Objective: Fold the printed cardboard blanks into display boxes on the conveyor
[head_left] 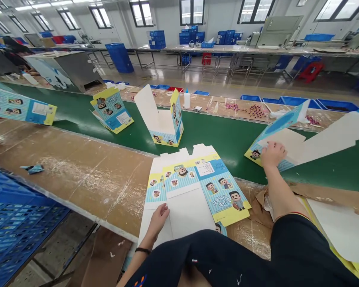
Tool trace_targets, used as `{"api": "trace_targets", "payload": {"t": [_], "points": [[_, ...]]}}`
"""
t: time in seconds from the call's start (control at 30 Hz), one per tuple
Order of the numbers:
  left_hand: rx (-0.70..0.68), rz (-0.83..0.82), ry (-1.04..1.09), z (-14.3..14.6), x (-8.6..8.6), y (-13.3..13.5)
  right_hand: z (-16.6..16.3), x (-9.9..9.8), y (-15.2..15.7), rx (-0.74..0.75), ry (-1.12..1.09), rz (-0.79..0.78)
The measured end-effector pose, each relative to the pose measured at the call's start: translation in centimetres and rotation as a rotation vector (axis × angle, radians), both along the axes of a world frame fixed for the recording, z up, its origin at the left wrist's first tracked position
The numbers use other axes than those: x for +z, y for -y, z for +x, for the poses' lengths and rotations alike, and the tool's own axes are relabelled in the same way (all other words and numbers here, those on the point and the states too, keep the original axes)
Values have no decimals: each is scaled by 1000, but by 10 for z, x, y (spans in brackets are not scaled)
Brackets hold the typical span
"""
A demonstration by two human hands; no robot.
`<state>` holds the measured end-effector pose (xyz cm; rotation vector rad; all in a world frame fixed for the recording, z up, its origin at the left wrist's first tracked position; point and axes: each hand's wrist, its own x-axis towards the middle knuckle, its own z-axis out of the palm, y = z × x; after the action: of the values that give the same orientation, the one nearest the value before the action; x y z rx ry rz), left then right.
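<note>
My left hand (158, 221) lies flat on the white inner face of a flat, printed cardboard box blank (185, 187) on the brown-topped bench. The blank's blue and yellow panels carry cartoon figures. My right hand (273, 154) grips the edge of a second box blank (287, 137), which sits partly raised over the green conveyor belt (215, 139). Farther along the belt stand a part-folded printed box (166, 127) with its flaps up and another box (111, 109) tilted on its side. A flat blank (20, 107) hangs over the belt's left end.
A blue plastic crate (18, 223) stands at the lower left, beside the bench (77, 175). Across the belt, a far bench holds a glue bottle (186, 99), small red pieces (256, 111) and blue bins (338, 105). Brown cardboard (326, 197) lies at the right.
</note>
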<state>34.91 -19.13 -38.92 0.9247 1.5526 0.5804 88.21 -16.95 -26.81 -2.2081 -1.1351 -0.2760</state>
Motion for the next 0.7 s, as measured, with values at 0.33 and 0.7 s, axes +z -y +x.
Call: {"api": "trace_targets", "payload": {"t": [0.33,0.7], "points": [[60,-14,113,34,20,-46,-132,-84,-31,-124,-657,-368],[23,229,405,-14,73,-57,-155,-45,6,-65,-1174,-32]]}}
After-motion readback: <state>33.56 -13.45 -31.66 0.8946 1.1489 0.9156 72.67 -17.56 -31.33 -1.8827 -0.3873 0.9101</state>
